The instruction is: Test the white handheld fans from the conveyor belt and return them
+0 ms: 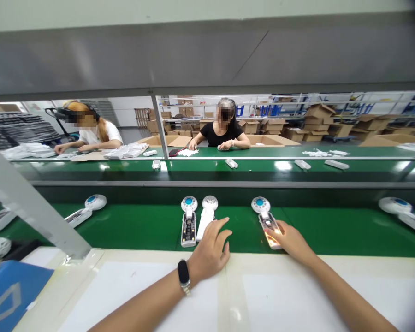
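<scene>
My right hand [292, 240] is closed around the lower handle of a white device with a round vented head [267, 222], which looks like a handheld fan. Its head has a blue centre, and the handle shows inner parts and an orange-yellow glow. My left hand [210, 249], with a dark-faced watch [183, 273] on the wrist, has its fingers curved and apart. It hovers by a similar fan lying back side up [206, 222]; whether it touches is unclear. Beside that lies another fan with its circuit board exposed [188, 228].
More fans lie on the green conveyor belt [134, 228], at left [85, 212] and right [397, 206]. A white worktop [280, 295] runs along the near side. A metal post [38, 212] slants at left. Across the line, two people sit among white parts [188, 152]. A shelf [207, 55] hangs overhead.
</scene>
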Tool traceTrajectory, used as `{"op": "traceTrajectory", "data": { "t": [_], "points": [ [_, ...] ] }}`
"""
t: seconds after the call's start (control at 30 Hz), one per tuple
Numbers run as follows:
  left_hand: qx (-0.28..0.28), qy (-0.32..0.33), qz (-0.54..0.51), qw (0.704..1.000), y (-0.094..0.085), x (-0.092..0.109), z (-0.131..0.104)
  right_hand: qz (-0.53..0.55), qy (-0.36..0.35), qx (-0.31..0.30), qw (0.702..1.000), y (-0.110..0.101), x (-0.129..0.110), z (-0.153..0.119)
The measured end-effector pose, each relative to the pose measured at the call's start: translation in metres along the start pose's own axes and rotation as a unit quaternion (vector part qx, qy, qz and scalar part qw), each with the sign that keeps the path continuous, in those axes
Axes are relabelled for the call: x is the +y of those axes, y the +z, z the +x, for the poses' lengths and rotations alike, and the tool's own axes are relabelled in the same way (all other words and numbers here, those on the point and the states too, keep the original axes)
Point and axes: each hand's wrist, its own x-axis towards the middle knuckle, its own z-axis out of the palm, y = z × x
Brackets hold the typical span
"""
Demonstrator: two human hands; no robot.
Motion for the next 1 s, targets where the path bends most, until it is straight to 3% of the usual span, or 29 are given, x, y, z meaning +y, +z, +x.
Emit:
{"op": "traceTrajectory", "data": {
  "t": [0.17,0.27,0.33,0.47,0.7,1.0],
  "points": [
    [-0.016,-0.056,-0.058,0.997,-0.002,0.003,0.004,0.162,0.028,-0.138,0.977,0.033,-0.027,-0.028],
    [-0.038,-0.053,-0.058,0.996,-0.002,0.003,0.004,0.426,0.070,-0.212,0.877,0.050,-0.045,-0.052],
    [-0.062,-0.037,-0.048,0.996,-0.003,0.003,0.004,0.469,0.084,-0.247,0.844,0.058,-0.054,-0.065],
    [-0.094,-0.036,-0.031,0.994,-0.004,0.003,0.002,0.464,0.105,-0.281,0.834,0.063,-0.061,-0.075],
    [-0.071,-0.112,-0.023,0.991,-0.006,0.001,0.002,0.430,0.084,-0.329,0.837,0.059,-0.050,-0.069],
    [-0.124,-0.099,0.059,0.986,-0.006,-0.007,0.002,0.441,0.064,-0.324,0.834,0.062,-0.049,-0.069]
  ]
}}
